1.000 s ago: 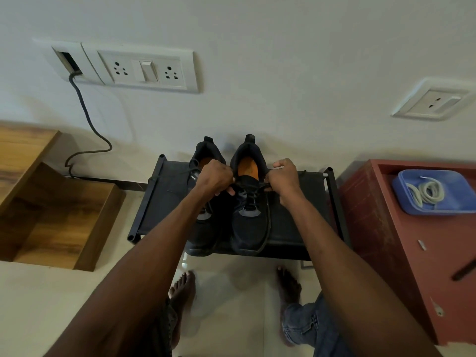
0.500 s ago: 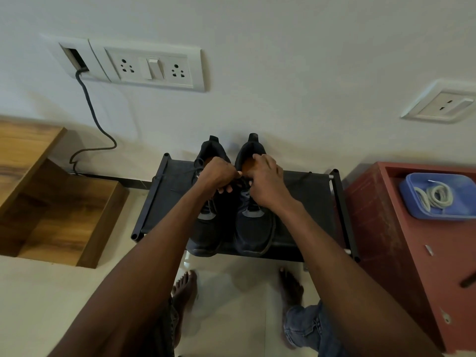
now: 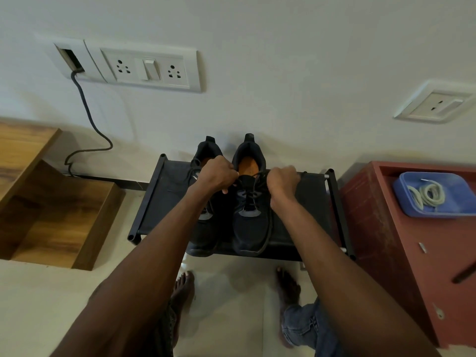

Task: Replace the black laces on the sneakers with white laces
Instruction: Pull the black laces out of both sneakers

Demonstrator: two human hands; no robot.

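Two black sneakers with orange insoles stand side by side on a low black rack (image 3: 311, 202), heels to the wall. My left hand (image 3: 217, 173) pinches the black lace at the top left of the right sneaker (image 3: 248, 222) and partly hides the left sneaker (image 3: 206, 150). My right hand (image 3: 282, 180) grips the other end of that black lace (image 3: 253, 188) and holds it out to the right, taut across the tongue. A loose run of lace trails down the shoe's right side. White laces (image 3: 427, 194) lie coiled in a blue tray (image 3: 412, 179) far right.
The blue tray sits on a red cabinet (image 3: 381, 253) right of the rack. A wooden stepped shelf (image 3: 51, 207) stands at left. Switch plates and a dark cable (image 3: 87, 119) are on the wall behind. My bare feet (image 3: 184, 287) stand on the pale floor below the rack.
Half a second ago both hands were together over the right sneaker's tongue. My right hand has since drawn the lace out to the right; the left hand stays in place.
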